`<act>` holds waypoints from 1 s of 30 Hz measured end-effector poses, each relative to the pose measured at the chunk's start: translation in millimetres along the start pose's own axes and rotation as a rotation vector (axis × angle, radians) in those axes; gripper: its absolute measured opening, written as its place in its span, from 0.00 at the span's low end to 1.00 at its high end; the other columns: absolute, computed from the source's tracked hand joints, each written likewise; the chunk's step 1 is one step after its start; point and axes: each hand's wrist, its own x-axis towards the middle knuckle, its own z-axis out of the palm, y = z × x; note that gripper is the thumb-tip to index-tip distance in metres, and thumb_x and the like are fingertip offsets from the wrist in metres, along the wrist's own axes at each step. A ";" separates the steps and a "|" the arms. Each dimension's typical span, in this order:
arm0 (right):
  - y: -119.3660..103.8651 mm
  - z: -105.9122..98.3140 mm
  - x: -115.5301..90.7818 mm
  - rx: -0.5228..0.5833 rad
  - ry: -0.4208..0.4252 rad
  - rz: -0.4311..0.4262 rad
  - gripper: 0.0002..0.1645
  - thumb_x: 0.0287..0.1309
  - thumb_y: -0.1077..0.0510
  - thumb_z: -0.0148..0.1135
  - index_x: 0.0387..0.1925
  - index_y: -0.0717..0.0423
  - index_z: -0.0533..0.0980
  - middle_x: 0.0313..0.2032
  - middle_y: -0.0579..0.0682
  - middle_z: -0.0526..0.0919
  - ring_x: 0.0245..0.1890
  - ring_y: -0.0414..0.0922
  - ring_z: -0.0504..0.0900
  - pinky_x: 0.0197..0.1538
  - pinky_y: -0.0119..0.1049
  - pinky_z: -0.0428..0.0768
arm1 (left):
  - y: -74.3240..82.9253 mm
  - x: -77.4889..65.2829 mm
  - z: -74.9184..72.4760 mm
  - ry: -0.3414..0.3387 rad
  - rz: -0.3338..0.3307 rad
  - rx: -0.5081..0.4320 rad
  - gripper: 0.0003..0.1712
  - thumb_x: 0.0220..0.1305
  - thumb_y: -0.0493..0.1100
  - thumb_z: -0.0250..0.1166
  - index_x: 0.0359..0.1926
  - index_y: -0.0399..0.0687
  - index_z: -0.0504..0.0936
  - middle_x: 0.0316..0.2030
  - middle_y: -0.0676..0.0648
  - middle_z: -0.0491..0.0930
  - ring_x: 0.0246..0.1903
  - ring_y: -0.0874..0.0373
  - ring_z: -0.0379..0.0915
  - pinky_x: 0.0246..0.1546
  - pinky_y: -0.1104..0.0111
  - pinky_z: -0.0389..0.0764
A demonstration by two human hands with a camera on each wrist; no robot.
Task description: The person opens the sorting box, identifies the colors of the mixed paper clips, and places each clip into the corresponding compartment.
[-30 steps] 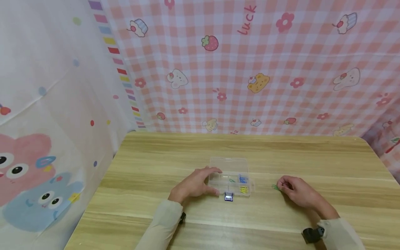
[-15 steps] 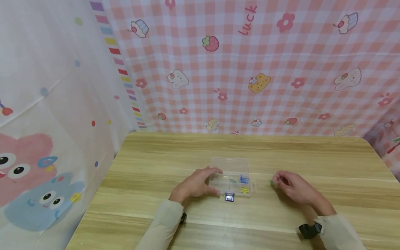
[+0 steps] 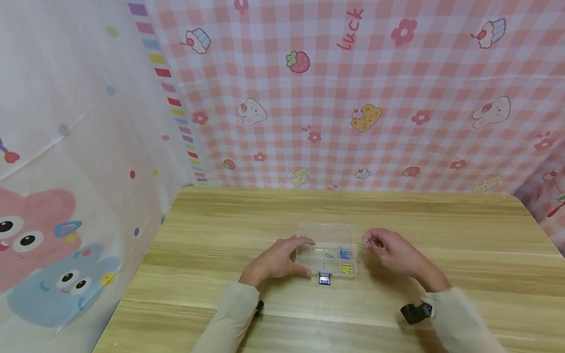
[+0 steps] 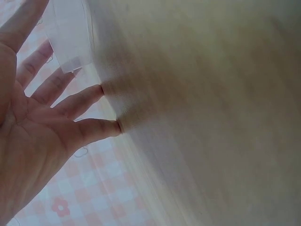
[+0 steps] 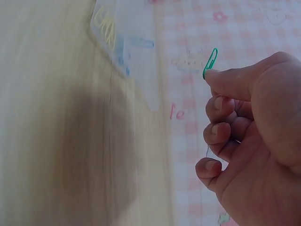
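Note:
My left hand [image 3: 278, 257] spans the left end of a clear divided plastic box [image 3: 317, 267], thumb at the front edge and index finger towards the back. In the left wrist view its outer fingers reach down to the tabletop. The box's lid [image 3: 324, 233] is swung back. Inside are blue paper clips [image 3: 346, 253], yellow paper clips [image 3: 346, 268] and a green paper clip [image 3: 329, 256]. Just right of the box, my right hand [image 3: 390, 250] pinches another green paper clip [image 5: 211, 61] between thumb and index finger, its other fingers curled.
A small piece with a dark blue edge [image 3: 324, 278] is at the box's front edge. The wooden table [image 3: 220, 211] runs back to a pink checked cloth [image 3: 273, 142]. A white printed cloth [image 3: 88, 162] hangs at the left.
My right hand has moved left and away from me, from the table on the right to beside the box, carrying the green paper clip. The left hand and the box stay put.

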 end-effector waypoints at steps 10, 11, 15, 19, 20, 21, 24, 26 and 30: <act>-14.1 12.2 19.9 0.004 -0.052 0.013 0.07 0.69 0.68 0.52 0.34 0.58 0.74 0.28 0.47 0.71 0.32 0.43 0.71 0.32 0.31 0.71 | 0.9 -0.3 -1.2 -0.003 -0.001 0.003 0.40 0.54 0.54 0.75 0.68 0.64 0.71 0.71 0.51 0.66 0.71 0.51 0.60 0.70 0.51 0.64; -15.1 13.2 21.6 0.006 -0.054 0.014 0.06 0.69 0.68 0.52 0.35 0.58 0.74 0.28 0.47 0.71 0.32 0.43 0.71 0.32 0.32 0.71 | 0.5 -0.1 -1.1 -0.003 0.000 0.004 0.40 0.54 0.54 0.75 0.68 0.64 0.71 0.71 0.51 0.66 0.70 0.51 0.60 0.70 0.52 0.65; -17.2 18.2 27.9 0.022 -0.061 0.015 0.06 0.68 0.68 0.53 0.35 0.58 0.74 0.28 0.47 0.71 0.31 0.43 0.71 0.32 0.32 0.72 | -0.5 0.3 -1.0 -0.002 0.009 0.009 0.40 0.54 0.54 0.75 0.68 0.64 0.71 0.69 0.51 0.68 0.69 0.52 0.63 0.69 0.53 0.66; -17.8 23.2 32.4 0.041 -0.071 0.021 0.06 0.68 0.68 0.52 0.36 0.58 0.75 0.29 0.47 0.72 0.31 0.42 0.71 0.32 0.32 0.73 | -0.5 0.3 -1.2 -0.003 0.013 0.006 0.40 0.55 0.53 0.75 0.68 0.64 0.71 0.69 0.51 0.67 0.69 0.52 0.62 0.69 0.53 0.66; -17.8 24.4 33.2 0.046 -0.074 0.024 0.07 0.68 0.69 0.52 0.36 0.58 0.75 0.29 0.47 0.72 0.31 0.42 0.71 0.32 0.32 0.73 | -0.5 0.2 -1.2 -0.003 0.013 0.003 0.40 0.55 0.53 0.75 0.68 0.64 0.71 0.70 0.51 0.67 0.69 0.52 0.62 0.69 0.53 0.66; -18.2 25.4 34.0 0.051 -0.077 0.027 0.07 0.68 0.69 0.52 0.36 0.58 0.75 0.29 0.47 0.72 0.31 0.42 0.71 0.32 0.32 0.73 | -0.3 0.3 -1.2 -0.003 0.014 0.001 0.40 0.55 0.53 0.75 0.68 0.64 0.71 0.70 0.51 0.67 0.69 0.52 0.62 0.69 0.53 0.66; -19.3 28.3 35.4 0.063 -0.086 0.031 0.07 0.67 0.69 0.52 0.36 0.58 0.74 0.29 0.48 0.72 0.31 0.43 0.71 0.31 0.33 0.72 | -0.1 0.2 -1.3 -0.001 0.017 0.000 0.40 0.54 0.53 0.75 0.68 0.64 0.71 0.70 0.51 0.67 0.70 0.53 0.61 0.69 0.53 0.66; -19.4 30.1 36.4 0.064 -0.087 0.034 0.07 0.67 0.69 0.52 0.36 0.58 0.74 0.29 0.48 0.72 0.31 0.43 0.71 0.31 0.33 0.72 | -0.4 0.4 -1.2 0.000 0.021 0.002 0.40 0.54 0.53 0.75 0.68 0.63 0.71 0.69 0.51 0.68 0.69 0.53 0.62 0.69 0.54 0.66; -18.7 34.0 38.0 0.064 -0.087 0.042 0.07 0.68 0.69 0.53 0.35 0.58 0.75 0.28 0.47 0.72 0.30 0.42 0.72 0.31 0.32 0.73 | -0.6 0.1 -1.3 0.001 0.029 0.006 0.40 0.55 0.53 0.75 0.68 0.62 0.71 0.69 0.51 0.68 0.69 0.52 0.62 0.69 0.54 0.67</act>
